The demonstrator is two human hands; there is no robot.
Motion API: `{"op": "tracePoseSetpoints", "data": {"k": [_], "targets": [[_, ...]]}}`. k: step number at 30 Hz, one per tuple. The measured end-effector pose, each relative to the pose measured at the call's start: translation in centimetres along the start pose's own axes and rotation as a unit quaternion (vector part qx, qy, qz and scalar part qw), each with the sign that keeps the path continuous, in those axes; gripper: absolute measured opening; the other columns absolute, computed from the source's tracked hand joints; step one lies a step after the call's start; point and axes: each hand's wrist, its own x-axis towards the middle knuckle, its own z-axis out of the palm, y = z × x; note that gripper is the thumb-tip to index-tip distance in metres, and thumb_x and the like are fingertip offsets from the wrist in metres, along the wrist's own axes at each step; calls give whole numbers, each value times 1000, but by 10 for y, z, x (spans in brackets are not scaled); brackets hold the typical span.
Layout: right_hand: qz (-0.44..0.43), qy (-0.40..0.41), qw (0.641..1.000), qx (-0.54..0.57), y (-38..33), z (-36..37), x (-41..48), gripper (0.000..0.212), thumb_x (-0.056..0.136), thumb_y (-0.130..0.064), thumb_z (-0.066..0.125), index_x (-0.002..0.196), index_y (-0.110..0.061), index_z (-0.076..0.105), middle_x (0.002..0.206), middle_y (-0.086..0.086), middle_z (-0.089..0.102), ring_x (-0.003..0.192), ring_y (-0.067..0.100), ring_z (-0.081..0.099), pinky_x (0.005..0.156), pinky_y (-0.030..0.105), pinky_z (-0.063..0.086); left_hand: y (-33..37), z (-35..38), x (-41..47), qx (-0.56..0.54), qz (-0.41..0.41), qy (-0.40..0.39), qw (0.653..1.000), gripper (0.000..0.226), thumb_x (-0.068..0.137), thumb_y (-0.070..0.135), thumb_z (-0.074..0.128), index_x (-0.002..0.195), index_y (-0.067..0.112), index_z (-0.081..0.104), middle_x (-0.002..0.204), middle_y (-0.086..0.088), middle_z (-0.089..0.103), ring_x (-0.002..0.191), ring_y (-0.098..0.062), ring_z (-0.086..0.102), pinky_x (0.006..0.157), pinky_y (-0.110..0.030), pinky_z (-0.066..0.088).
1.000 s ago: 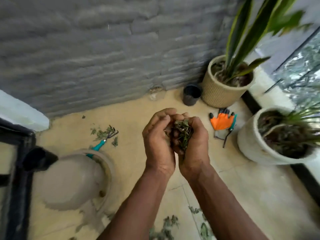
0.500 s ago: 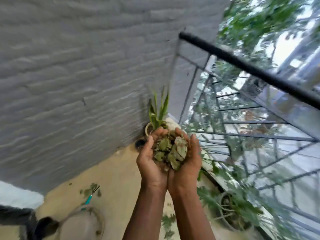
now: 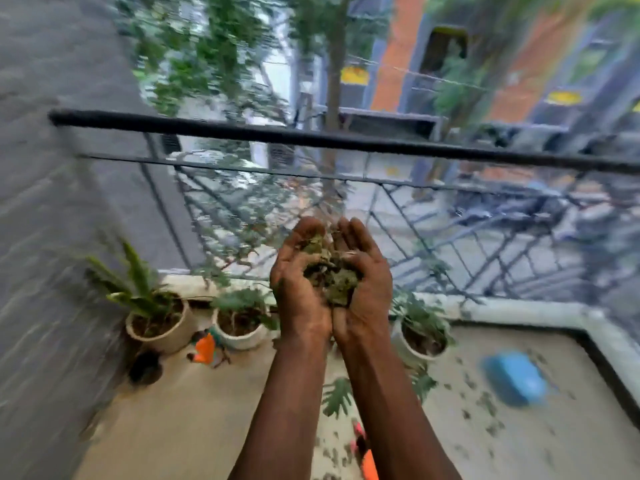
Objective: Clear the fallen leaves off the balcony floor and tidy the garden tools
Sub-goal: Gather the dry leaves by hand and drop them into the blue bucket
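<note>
A pile of leaves [image 3: 332,277] is held in both hands, which are pressed side by side into a cup. The left hand [image 3: 299,292] and the right hand [image 3: 365,292] are curled round the pile, with the fingers pointed up and away. The hands are held up in the air in front of the black railing [image 3: 311,138], above the balcony floor [image 3: 207,410]. More small leaves [image 3: 479,405] are spread over the floor on the right side, near a blue thing [image 3: 516,379] that is too blurred to be told. Three white pots with green plants are lined up under the railing: the first pot [image 3: 157,336] by the grey wall [image 3: 52,237], the second pot [image 3: 239,337] near it, and the third pot [image 3: 420,351] just to the right of the right arm. An orange glove [image 3: 205,348] is laid on the floor between the first two pots, and a small dark pot [image 3: 144,368] is set near the wall. Another orange thing [image 3: 369,462] is seen at the bottom edge, but what it is cannot be told
</note>
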Motion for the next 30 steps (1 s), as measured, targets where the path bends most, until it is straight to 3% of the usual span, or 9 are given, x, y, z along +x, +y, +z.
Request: {"op": "tracePoseSetpoints", "data": {"k": [2, 4, 7, 15, 18, 20, 24, 27, 30], "targets": [[-20, 42, 996, 71, -31, -22, -10, 50, 84, 0, 42, 129, -2, 64, 138, 17, 64, 125, 32, 63, 109, 46, 48, -34, 11, -17, -25, -68, -4, 997, 42, 67, 7, 55, 100, 12, 79, 116, -13, 73, 112, -36, 66, 109, -52, 49], [-78, 67, 984, 146, -63, -50, -18, 67, 73, -15, 47, 138, 0, 57, 139, 22, 60, 120, 33, 62, 112, 47, 44, -72, 23, -39, -22, -135, -8, 991, 40, 74, 8, 50, 104, 9, 76, 118, -16, 70, 115, -37, 64, 116, -54, 42], [-154, 89, 965, 191, -109, -85, -31, 78, 72, -24, 46, 145, 2, 49, 134, 21, 55, 124, 34, 54, 115, 48, 39, -120, 44, -66, -22, -204, -48, 978, 38, 84, 5, 39, 101, 7, 73, 104, -11, 73, 97, -27, 71, 97, -40, 55], [-322, 154, 910, 211, -227, -215, -83, 38, 103, -19, 34, 127, -5, 59, 118, 13, 65, 120, 29, 56, 111, 46, 43, -258, 84, -179, -35, -399, -180, 899, 40, 76, 11, 54, 113, 3, 68, 112, -12, 68, 114, -29, 61, 114, -44, 44], [-373, 191, 885, 201, -268, -271, -114, 29, 108, -23, 41, 121, -9, 63, 110, 9, 68, 107, 25, 63, 112, 47, 43, -313, 90, -232, 8, -460, -190, 867, 32, 89, 6, 46, 112, 4, 68, 108, -11, 68, 102, -26, 67, 105, -42, 52], [-412, 209, 866, 191, -294, -310, -134, 30, 108, -32, 46, 119, -10, 63, 109, 9, 67, 101, 23, 65, 109, 47, 45, -349, 95, -273, 42, -490, -207, 846, 29, 94, 6, 43, 108, 4, 69, 103, -9, 70, 92, -24, 71, 90, -37, 59], [-455, 225, 832, 223, -361, -377, -168, 58, 106, -53, 32, 117, -5, 65, 110, 15, 68, 104, 29, 65, 104, 45, 48, -420, 114, -341, 55, -531, -234, 813, 25, 91, 14, 51, 104, 7, 71, 100, -7, 72, 96, -25, 69, 96, -40, 54], [-464, 251, 817, 231, -417, -418, -187, 61, 107, -46, 23, 121, -4, 66, 111, 16, 71, 113, 33, 61, 116, 49, 39, -469, 142, -391, 42, -557, -247, 792, 22, 87, 14, 55, 103, 8, 69, 98, -7, 70, 93, -26, 69, 93, -38, 57], [-478, 278, 796, 244, -475, -457, -212, 49, 108, -34, 28, 116, -7, 68, 104, 11, 74, 101, 27, 68, 103, 41, 51, -511, 166, -449, 52, -578, -257, 773, 21, 86, 12, 56, 100, 7, 70, 92, -7, 70, 92, -27, 68, 99, -41, 55]]}}
